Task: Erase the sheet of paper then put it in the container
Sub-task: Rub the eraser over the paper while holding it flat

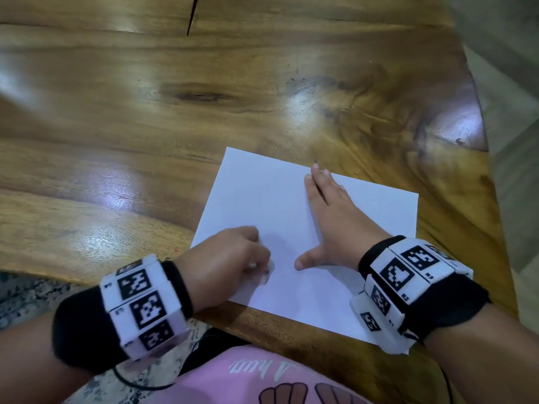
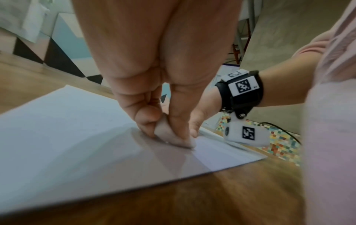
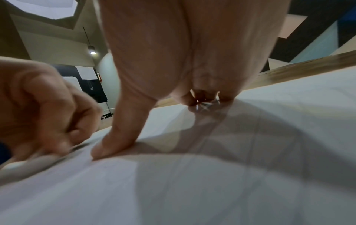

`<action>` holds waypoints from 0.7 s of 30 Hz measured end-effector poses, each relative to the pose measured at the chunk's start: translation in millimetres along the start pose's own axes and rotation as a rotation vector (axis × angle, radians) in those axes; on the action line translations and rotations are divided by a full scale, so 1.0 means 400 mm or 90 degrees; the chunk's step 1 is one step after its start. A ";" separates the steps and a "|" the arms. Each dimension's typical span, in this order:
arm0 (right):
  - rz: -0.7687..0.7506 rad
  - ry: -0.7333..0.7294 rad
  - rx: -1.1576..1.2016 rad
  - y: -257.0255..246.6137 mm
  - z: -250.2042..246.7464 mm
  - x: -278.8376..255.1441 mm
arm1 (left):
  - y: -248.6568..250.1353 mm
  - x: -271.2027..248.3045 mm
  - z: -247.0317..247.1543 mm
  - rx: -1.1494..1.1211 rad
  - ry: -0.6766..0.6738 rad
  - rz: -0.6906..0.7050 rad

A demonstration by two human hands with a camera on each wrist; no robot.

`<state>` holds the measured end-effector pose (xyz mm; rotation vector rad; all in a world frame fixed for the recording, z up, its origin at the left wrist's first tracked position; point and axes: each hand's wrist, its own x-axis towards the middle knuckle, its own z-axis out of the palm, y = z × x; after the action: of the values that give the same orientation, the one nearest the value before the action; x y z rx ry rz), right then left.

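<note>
We see the sheet of paper [image 1: 271, 199] lying flat on the wooden desk [image 1: 145, 126]. Our right hand [image 1: 332, 220] lies spread on it, fingers straight, pressing it down. Just beside its thumb, our left hand [image 1: 230, 258] pinches a white eraser [image 2: 173, 135] whose lower end touches the paper.

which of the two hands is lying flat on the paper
The right hand, fingers straight and spread, pressing the sheet of paper. The left hand is curled, pinching an eraser.
</note>
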<state>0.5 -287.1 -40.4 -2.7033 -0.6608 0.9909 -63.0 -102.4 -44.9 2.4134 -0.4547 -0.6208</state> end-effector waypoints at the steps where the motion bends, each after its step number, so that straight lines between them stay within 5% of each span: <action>1: 0.000 0.002 0.001 0.000 0.000 0.000 | 0.005 0.022 -0.006 0.013 0.035 0.002; 5: 0.000 0.003 0.001 -0.002 0.000 0.001 | 0.003 0.058 -0.007 0.057 0.087 -0.001; 11: -0.003 0.008 0.002 0.002 0.000 0.001 | 0.006 0.025 -0.033 0.027 -0.071 -0.065; 16: -0.005 0.017 -0.009 0.005 0.005 0.004 | 0.006 0.079 -0.045 0.007 0.103 -0.082; 21: 0.013 0.028 -0.006 0.017 0.013 0.001 | 0.017 0.083 0.015 -0.083 0.114 -0.038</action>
<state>-0.2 -292.8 -46.7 -2.7365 -0.6319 0.9336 -39.8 -125.4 -55.5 2.3389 -0.2604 -0.4397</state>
